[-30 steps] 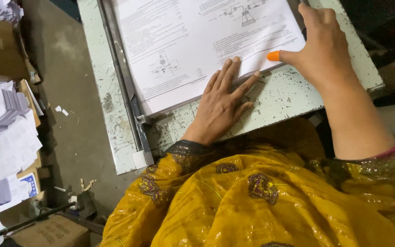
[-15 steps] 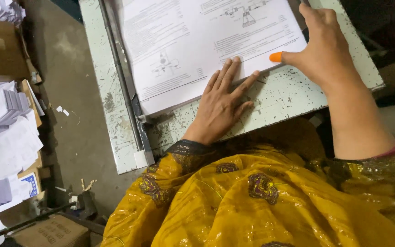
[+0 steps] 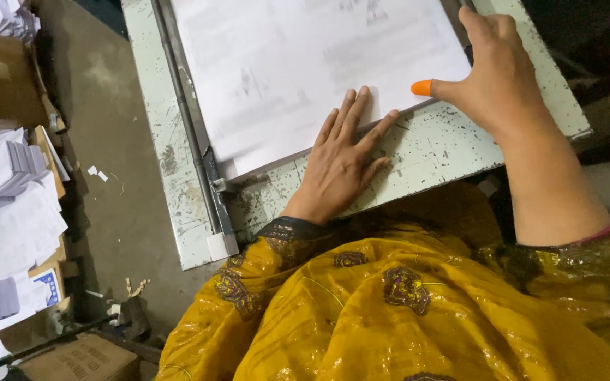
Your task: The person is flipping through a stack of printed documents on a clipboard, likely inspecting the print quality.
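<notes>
Paper stack (image 3: 305,77) | left hand (image 3: 340,162) flat, open on near edge | right hand (image 3: 495,77) open, thumb cot (image 3: 422,87) at edge | press evenly, square against metal rail (image 3: 192,134) on surface (image 3: 446,148).

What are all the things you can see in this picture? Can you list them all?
stack of printed sheets: one, white, on the table under both hands
table: one, pale green, chipped paint, top centre
metal rail: one, grey, along the table's left edge
paper bundles: several, white, on the floor at far left
cardboard box: one, brown, bottom left
floor: grey, with paper scraps
thumb cover: one, orange, on the right thumb
garment: yellow patterned, bottom
left hand: flat on the sheets' near edge
right hand: at the sheets' right corner
</notes>
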